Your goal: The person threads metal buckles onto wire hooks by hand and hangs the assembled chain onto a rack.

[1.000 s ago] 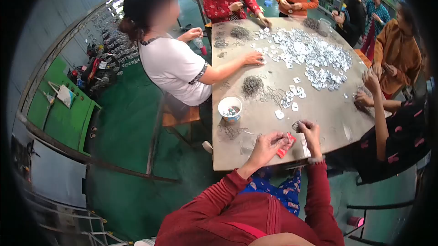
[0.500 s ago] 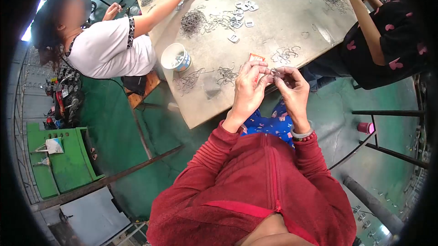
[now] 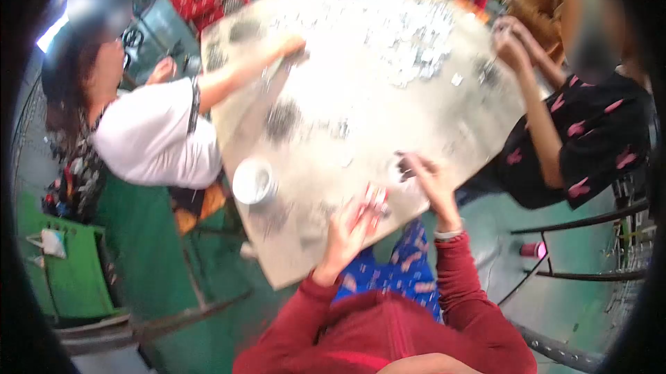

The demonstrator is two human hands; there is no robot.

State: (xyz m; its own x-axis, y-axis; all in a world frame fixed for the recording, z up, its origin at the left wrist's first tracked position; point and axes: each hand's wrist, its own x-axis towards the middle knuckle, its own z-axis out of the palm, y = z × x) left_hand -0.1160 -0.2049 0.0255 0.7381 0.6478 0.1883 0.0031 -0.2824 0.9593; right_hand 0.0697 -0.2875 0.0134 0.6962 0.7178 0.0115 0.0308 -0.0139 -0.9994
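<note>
My left hand (image 3: 343,234) is just above the near table edge, its fingers drawn together beside a red-and-white packet (image 3: 375,201). Blur hides whatever those fingers hold. To the right, my right hand (image 3: 436,185) reaches over the tabletop, fingers pointing at a small dark clump (image 3: 405,167), which looks like bent wire pieces. Whether the right fingers are closed on it is too smeared to tell. A blurred heap of small metal buckles (image 3: 416,38) spreads across the far part of the table.
A white tub (image 3: 254,181) stands on the table (image 3: 288,273) at the left, near a dark wire pile (image 3: 283,120). One person in white (image 3: 156,135) sits at left, an arm across the tabletop; another in black (image 3: 600,138) sits at right. More people are at the far side.
My hands, together at a small piece before, have separated; the right has moved out over the table. The camera view has tilted up and blurred, showing more of the far side.
</note>
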